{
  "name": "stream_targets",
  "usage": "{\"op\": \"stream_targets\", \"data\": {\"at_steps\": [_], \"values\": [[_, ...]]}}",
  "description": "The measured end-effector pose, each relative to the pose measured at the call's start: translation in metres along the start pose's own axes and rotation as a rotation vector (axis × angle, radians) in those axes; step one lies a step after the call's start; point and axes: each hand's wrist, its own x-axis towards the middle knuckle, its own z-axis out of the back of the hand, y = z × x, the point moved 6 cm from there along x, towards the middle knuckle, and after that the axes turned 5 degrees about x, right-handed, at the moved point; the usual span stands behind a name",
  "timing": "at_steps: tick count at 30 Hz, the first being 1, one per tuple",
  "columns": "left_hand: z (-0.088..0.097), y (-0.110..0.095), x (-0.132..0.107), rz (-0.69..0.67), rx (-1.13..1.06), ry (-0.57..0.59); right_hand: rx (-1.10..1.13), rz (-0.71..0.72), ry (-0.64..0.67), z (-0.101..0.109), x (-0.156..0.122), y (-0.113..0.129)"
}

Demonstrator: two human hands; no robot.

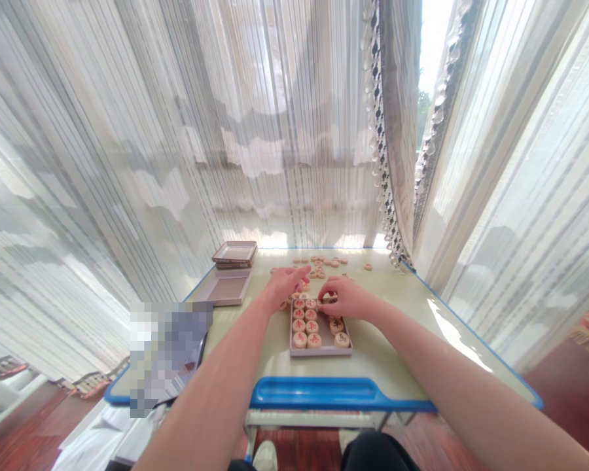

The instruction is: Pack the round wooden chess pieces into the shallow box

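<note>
A shallow box (327, 332) stands near the table's front edge. Inside it, red-marked Chinese chess pieces (312, 326) fill two columns on the left. Black-marked Chinese chess pieces (342, 339) line its right side, and bare floor shows between. My right hand (346, 298) bends over the box's far right part, fingers curled together at a Chinese chess piece that they mostly hide. My left hand (285, 288) hovers beyond the far left corner, fingers stretched out above loose pieces (305, 286). I see nothing held in it.
More loose pieces (334, 263) lie scattered toward the table's far edge. An open tray (224, 288) and a stack of trays (234, 252) sit at the back left. A partly blurred dark flat object (186, 356) lies front left. Curtains (294, 190) hang behind the table.
</note>
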Motion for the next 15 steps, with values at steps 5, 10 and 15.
{"op": "stream_targets", "data": {"at_steps": [5,10,15], "values": [[-0.0009,0.0006,0.0014,0.005,0.034,-0.005,-0.056,-0.022,0.026,-0.0037,-0.0016,0.0034],[-0.0013,-0.0006,0.0015,-0.001,0.058,-0.018,-0.095,-0.028,0.037,-0.0041,-0.0007,0.0051],[-0.0032,-0.0015,0.0024,-0.008,0.067,-0.015,-0.112,-0.047,0.085,-0.0073,0.0001,0.0062]]}}
